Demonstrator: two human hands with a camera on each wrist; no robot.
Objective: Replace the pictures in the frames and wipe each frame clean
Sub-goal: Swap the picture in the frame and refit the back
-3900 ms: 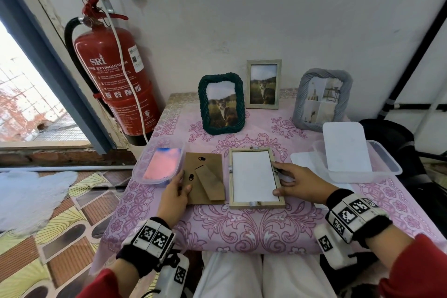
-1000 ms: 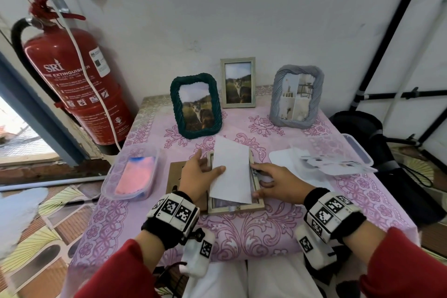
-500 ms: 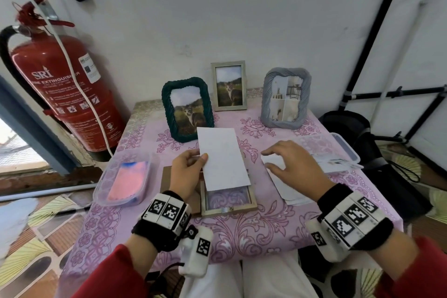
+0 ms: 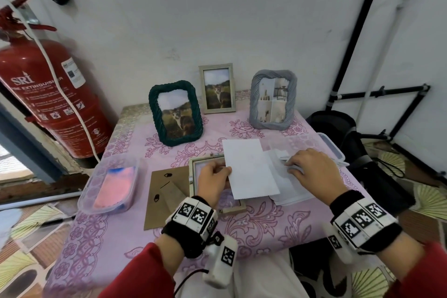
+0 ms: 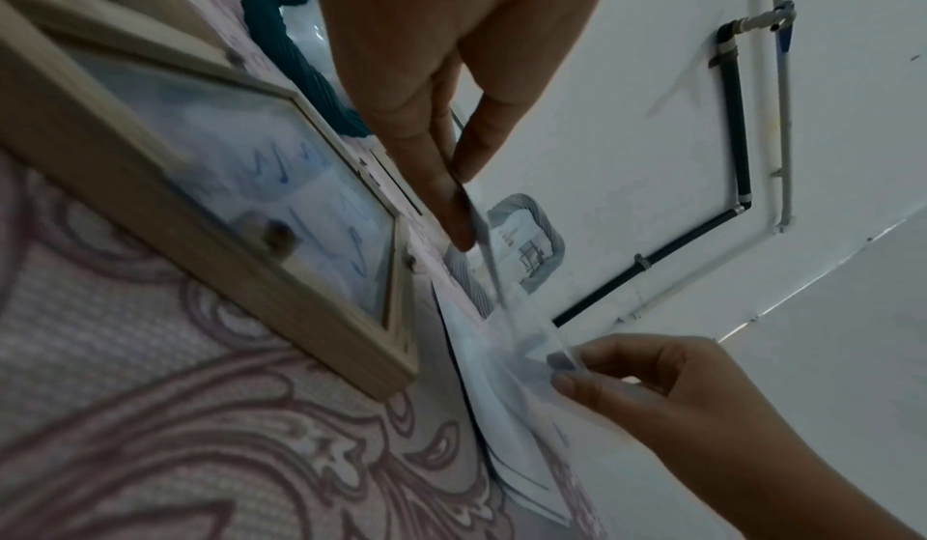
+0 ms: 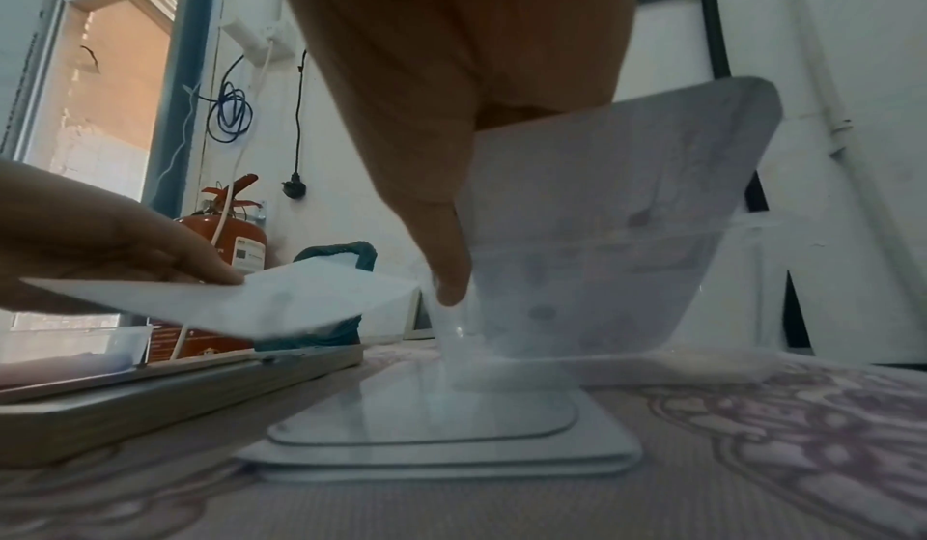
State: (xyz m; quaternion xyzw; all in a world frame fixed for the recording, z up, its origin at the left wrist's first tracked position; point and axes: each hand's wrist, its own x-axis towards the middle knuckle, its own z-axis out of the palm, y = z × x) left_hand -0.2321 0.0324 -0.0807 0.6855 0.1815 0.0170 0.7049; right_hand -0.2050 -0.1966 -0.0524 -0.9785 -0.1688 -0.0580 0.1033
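Pink patterned cloth covering the worktop (image 4: 254, 227), and nearest on it a wooden frame (image 4: 193, 172) lying face down, opened, with nothing behind its glass but the cloth showing through. Brown backing board (image 4: 159, 203) with its stand parked just left of that frame, off and waiting. Left hand (image 4: 212, 180) over the frame, thumb and fingertips pinching a white picture (image 4: 249, 169) by its left edge, blank side up, lifted clear and angled toward the right. Right hand (image 4: 312, 172) down on a pile of white sheets (image 4: 290, 191) just right of the frame, fingertips nipping a thin clear sheet in the left-wrist view; whether that belongs to the pile or to the clear tub (image 4: 331, 147) beside it, hard to call. Clear box (image 4: 108, 186) with a pink cloth inside at the left edge, untouched. Further back, three frames standing: green (image 4: 152, 113), slim pale (image 4: 202, 89), grey (image 4: 252, 99), all with pictures in.

Judging progress: old picture out, fresh one not yet in, backing to refit, wiping apparently ahead. Early to middle going.
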